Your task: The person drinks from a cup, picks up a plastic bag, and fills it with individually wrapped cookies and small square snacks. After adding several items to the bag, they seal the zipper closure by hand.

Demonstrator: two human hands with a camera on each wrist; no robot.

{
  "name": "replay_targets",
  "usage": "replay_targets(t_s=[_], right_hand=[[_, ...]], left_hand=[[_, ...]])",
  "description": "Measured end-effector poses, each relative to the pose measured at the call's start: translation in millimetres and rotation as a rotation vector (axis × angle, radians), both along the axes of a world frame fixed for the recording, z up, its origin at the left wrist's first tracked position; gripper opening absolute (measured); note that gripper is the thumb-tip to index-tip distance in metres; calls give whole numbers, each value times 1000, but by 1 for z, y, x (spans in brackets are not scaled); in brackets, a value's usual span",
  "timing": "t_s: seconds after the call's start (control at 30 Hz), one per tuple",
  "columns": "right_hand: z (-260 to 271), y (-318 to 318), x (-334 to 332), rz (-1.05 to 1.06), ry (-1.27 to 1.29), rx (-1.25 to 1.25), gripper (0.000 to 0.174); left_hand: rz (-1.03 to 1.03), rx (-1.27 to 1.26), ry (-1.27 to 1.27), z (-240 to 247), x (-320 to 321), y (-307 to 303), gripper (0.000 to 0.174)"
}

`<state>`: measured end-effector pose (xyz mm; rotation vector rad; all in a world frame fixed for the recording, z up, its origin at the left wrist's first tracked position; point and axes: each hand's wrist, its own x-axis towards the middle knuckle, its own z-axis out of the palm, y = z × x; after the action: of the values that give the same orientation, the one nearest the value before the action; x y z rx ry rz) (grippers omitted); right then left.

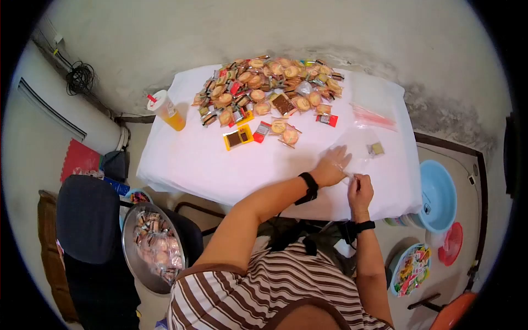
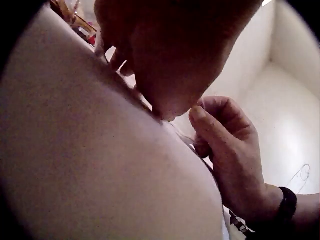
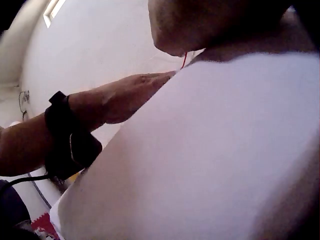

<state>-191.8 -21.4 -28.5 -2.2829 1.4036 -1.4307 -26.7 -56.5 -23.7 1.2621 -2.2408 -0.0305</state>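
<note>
A clear plastic bag (image 1: 360,160) lies near the table's right side, with a small square wrapped snack (image 1: 376,149) at its far end. Fingers spread, my left hand (image 1: 331,166) rests flat on the bag's near left part. Just to its right, my right hand (image 1: 360,193) pinches the near end of the bag between thumb and curled fingers. In the left wrist view, the right hand's thumb (image 2: 199,116) sits close beside the left hand (image 2: 170,65). A thin red line (image 3: 184,60) shows between the hands in the right wrist view.
Packaged biscuits and snacks (image 1: 269,82) heap along the table's back. A drink cup (image 1: 168,111) stands at left; flat red-edged bags (image 1: 374,117) lie back right. A metal bowl of packets (image 1: 127,242) sits lower left, blue basins (image 1: 440,192) at right.
</note>
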Motion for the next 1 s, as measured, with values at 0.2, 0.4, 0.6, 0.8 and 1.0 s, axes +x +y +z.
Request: replay_targets(t_s=[0.2, 0.4, 0.6, 0.8, 1.0], right_hand=[[2, 8, 23, 62, -15, 71, 7], [2, 10, 25, 34, 18, 68, 5], [10, 9, 26, 59, 68, 29, 10], [9, 12, 25, 28, 112, 49, 9], [8, 11, 24, 32, 99, 51, 8]], left_hand=[[-79, 245, 65, 24, 52, 52, 41], [506, 112, 322, 64, 179, 19, 17], [941, -59, -112, 46, 288, -46, 19], [922, 29, -188, 49, 298, -57, 26], [317, 533, 1332, 44, 306, -32, 31]])
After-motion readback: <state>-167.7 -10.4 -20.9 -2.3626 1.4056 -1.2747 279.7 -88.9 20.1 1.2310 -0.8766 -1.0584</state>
